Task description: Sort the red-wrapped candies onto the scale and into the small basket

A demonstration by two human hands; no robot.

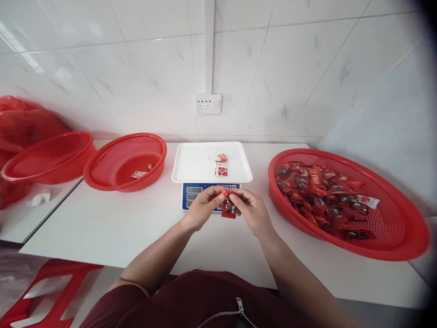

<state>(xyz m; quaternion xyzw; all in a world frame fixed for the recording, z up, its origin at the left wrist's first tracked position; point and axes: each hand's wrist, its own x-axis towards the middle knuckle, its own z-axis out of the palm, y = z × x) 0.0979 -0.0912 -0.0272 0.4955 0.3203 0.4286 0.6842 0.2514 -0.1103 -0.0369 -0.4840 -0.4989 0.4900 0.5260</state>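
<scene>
1. The left hand is pinching one upper corner of a small wrapped packet between thumb and bent fingers, the grip narrow.
2. The right hand is gripping the opposite upper corner the same way, thumb pressing against curled fingers.
3. The packet is hanging between both hands, just in front of the scale's display panel; its glossy red-and-dark film is crinkling, and its lower edge is ending in a flat red strip.
4. Behind the hands, a weighing scale with a blue panel is carrying a smooth white tray, rectangular with rounded corners. A flat red-and-white sachet and a smaller reddish piece are lying on it.
5. On the right, a wide, round plastic basket, its wall finely perforated, is holding a heap of shiny, creased packets.
6. On the left, a similar red mesh basket is holding a pale printed slip.
7. The baskets and scale are resting on a smooth white tabletop, which is meeting a wall of glossy, grey-veined tiles.
</scene>
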